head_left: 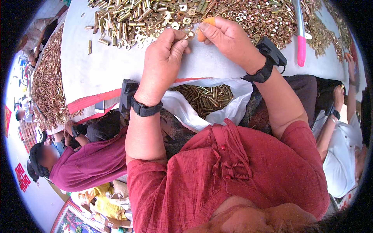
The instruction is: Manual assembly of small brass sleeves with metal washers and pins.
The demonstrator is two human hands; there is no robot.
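My left hand [160, 62] pinches a small brass-coloured bolt [189, 35] between thumb and forefinger, its end sticking out toward the right. Close by on the right, my right hand [237, 46] has thumb and forefinger pressed together. Orange finger covers [205, 30] wrap its fingertips, and anything between them is hidden. Both hands are above the near part of the white tabletop [112, 70]. Just beyond them lie loose flat washers [167, 15], metal sleeves [145, 8] and a heap of small nuts [264, 23].
A white bag [243, 95] holding many brass-coloured bolts [206, 99] sits open at my lap. A rod with a pink handle [301, 50] lies at the right. Another heap of metal pieces [48, 81] is far left. People sit at both sides, one in a purple sleeve [89, 165].
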